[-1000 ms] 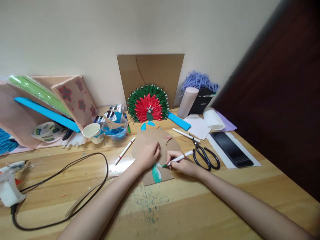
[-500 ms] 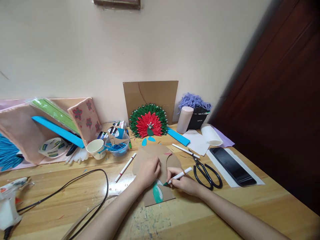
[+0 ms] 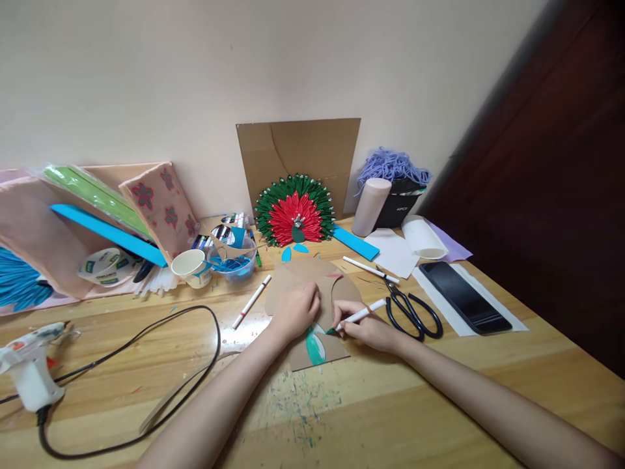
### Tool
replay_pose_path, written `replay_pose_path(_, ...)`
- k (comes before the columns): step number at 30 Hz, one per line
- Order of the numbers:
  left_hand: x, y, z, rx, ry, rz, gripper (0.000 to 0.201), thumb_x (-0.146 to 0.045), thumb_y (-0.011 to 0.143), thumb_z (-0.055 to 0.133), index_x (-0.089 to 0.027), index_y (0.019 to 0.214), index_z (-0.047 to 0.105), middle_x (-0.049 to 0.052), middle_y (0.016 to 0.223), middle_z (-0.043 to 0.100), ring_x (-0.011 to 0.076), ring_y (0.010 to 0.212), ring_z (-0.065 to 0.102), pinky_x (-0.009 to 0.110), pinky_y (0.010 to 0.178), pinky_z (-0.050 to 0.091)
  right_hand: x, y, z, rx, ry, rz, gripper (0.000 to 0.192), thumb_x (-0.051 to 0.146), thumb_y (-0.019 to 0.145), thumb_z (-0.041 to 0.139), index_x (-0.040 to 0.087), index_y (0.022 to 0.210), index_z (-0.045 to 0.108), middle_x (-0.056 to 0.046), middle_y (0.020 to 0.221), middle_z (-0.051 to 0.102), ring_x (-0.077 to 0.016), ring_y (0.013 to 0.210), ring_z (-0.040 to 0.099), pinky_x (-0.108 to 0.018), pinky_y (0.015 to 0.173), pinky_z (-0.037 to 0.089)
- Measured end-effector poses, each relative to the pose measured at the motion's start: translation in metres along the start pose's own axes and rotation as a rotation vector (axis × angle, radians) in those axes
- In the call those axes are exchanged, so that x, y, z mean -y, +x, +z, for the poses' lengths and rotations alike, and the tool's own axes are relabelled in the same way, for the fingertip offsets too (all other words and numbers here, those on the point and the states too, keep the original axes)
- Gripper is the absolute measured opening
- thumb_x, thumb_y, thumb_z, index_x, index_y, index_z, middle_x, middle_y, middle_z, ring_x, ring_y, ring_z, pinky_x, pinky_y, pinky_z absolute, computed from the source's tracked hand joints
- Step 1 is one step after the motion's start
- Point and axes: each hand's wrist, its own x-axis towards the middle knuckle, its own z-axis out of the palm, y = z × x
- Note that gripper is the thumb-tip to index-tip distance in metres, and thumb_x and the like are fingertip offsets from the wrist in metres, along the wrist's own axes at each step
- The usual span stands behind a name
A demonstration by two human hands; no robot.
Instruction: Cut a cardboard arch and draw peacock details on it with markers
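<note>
My right hand (image 3: 368, 329) is closed around a white marker pen (image 3: 365, 311). The marker's tip meets a dark green patch on a piece of brown cardboard (image 3: 288, 272) flat on the table. My left hand (image 3: 299, 309) rests on the same cardboard, its fingers curled in; what they may hold is hidden. Beside that hand, a leaf-like shape (image 3: 315, 346) on the cardboard is coloured green, with a white part. Capped markers lie to either side, one at the left (image 3: 251, 301) and another (image 3: 370, 269) behind my right hand. Black-handled scissors (image 3: 415, 316) lie right of my right hand.
A red and green peacock of ribbon petals (image 3: 295, 212) leans on a cardboard sheet (image 3: 312, 146). A paper cup (image 3: 191, 268) and tub (image 3: 234, 260) stand left. A glue gun (image 3: 32, 365) with looping cable lies front left, a phone (image 3: 463, 296) at right.
The whole view has shifted, showing more of the near table. The marker stays at the green patch, with both hands in nearly the same places on the cardboard.
</note>
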Motion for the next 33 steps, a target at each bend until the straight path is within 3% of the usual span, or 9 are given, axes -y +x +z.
replay_pose_path(10, 0.003, 0.002, 0.003, -0.017, 0.016, 0.052, 0.018, -0.023, 0.089, 0.034, -0.020, 0.084, 0.051, 0.004, 0.081, 0.062, 0.0172, 0.075, 0.057, 0.026, 0.066, 0.040, 0.001, -0.003, 0.001, -0.029, 0.083, -0.007, 0.003, 0.020, 0.076, 0.053, 0.018, 0.075, 0.052, 0.002, 0.064, 0.056, -0.0115, 0.060, 0.052, -0.023, 0.057, 0.039)
replay_pose_path(15, 0.003, 0.004, 0.001, -0.048, -0.124, 0.027, 0.021, -0.021, 0.089, 0.034, -0.019, 0.081, 0.053, 0.004, 0.081, 0.065, 0.0165, 0.074, 0.059, 0.026, 0.066, 0.041, 0.008, -0.003, 0.003, -0.068, 0.054, -0.015, 0.010, 0.027, 0.085, 0.052, 0.018, 0.089, 0.054, -0.002, 0.079, 0.062, -0.0139, 0.075, 0.059, -0.025, 0.067, 0.043)
replay_pose_path(19, 0.004, 0.005, -0.002, -0.080, -0.201, -0.015, 0.022, -0.020, 0.088, 0.035, -0.019, 0.081, 0.056, 0.004, 0.083, 0.068, 0.0163, 0.077, 0.062, 0.026, 0.068, 0.042, 0.009, -0.002, 0.004, -0.060, 0.012, 0.005, 0.012, 0.030, 0.085, 0.055, 0.018, 0.089, 0.055, -0.005, 0.088, 0.066, -0.0162, 0.085, 0.062, -0.028, 0.074, 0.045)
replay_pose_path(33, 0.000, 0.005, -0.003, -0.062, -0.145, 0.004, 0.020, -0.018, 0.086, 0.038, -0.018, 0.081, 0.057, 0.005, 0.082, 0.067, 0.0169, 0.075, 0.060, 0.026, 0.066, 0.041, 0.009, -0.003, 0.004, -0.045, -0.131, 0.028, 0.015, 0.026, 0.082, 0.056, 0.018, 0.092, 0.064, -0.005, 0.090, 0.068, -0.0154, 0.079, 0.059, -0.025, 0.067, 0.043)
